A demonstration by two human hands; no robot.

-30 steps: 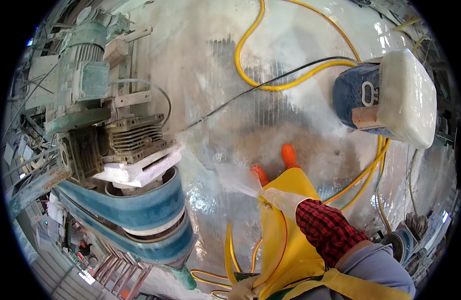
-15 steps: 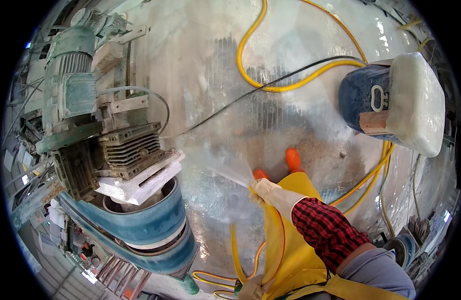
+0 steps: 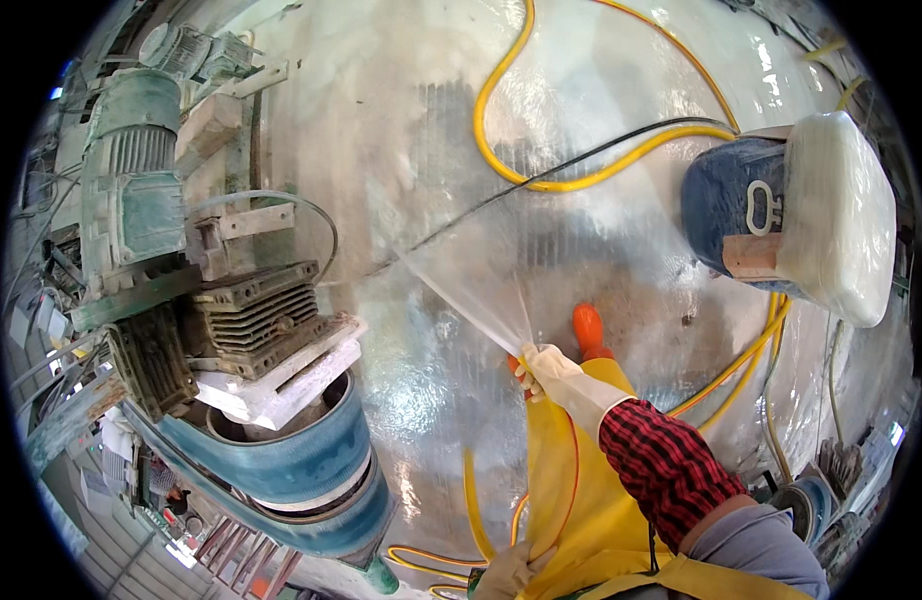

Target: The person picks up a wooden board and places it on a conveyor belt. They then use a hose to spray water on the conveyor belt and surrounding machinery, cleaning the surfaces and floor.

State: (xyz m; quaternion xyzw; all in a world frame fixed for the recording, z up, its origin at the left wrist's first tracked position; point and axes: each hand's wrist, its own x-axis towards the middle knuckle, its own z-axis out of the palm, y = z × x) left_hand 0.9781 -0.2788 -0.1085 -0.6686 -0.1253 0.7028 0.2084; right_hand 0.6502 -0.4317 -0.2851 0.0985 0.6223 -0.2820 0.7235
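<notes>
My right hand (image 3: 561, 378), in a pale rubber glove below a red-and-black checked sleeve, is closed round the end of a hose. A fan of water spray (image 3: 466, 305) leaves it toward the far left and falls on the wet floor. From that hand, the thin yellow hose (image 3: 575, 440) with a red stripe runs down in front of my yellow apron (image 3: 606, 490). My gloved left hand (image 3: 506, 574) is low at the bottom edge, closed on the lower part of this hose; its fingers are partly hidden. My orange boots (image 3: 588, 328) stand just beyond my right hand.
On the left stands a machine with a green motor (image 3: 146, 215) and a blue belt guard (image 3: 291, 465). At the right is a blue drum (image 3: 731, 200) beside a white plastic-wrapped container (image 3: 839, 220). A thick yellow hose (image 3: 496, 75) and a black cable (image 3: 581, 158) cross the floor.
The water spray has swung from leftward to farther ahead and spreads wider. My right hand has shifted slightly to the right. My left hand stays low at the bottom edge.
</notes>
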